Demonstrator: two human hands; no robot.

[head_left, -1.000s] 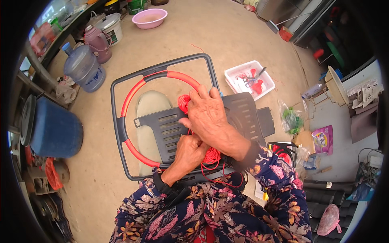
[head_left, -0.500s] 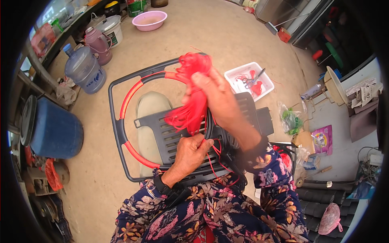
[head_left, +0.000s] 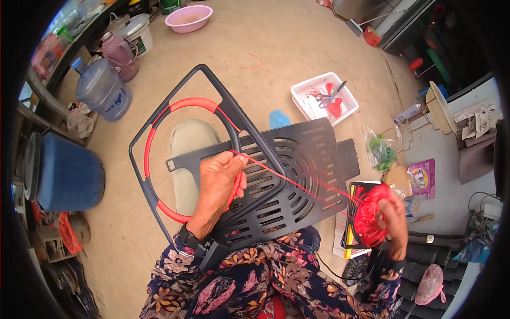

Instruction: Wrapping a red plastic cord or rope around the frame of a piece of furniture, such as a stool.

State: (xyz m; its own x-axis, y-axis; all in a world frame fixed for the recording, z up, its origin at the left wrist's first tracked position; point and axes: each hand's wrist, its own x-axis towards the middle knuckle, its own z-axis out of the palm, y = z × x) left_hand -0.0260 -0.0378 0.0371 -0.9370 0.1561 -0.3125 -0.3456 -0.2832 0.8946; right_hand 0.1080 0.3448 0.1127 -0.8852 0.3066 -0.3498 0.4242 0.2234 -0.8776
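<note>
Tan floor (head_left: pixel 234 42), smooth, evenly lit. Ten o'clock: bright window (head_left: pixel 57 19), long dark-edged bench (head_left: pixel 87 43). One o'clock: grey metallic panel (head_left: pixel 361 13). Two: dim, dark recess (head_left: pixel 457 50).

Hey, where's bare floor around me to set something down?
Widest: between the pink basin and the white tray, bearing only a loose red strand. Narrower: between the blue barrel and the black frame. Crowded: around your right hand, with the red cord, clear bag and purple packet.
</note>
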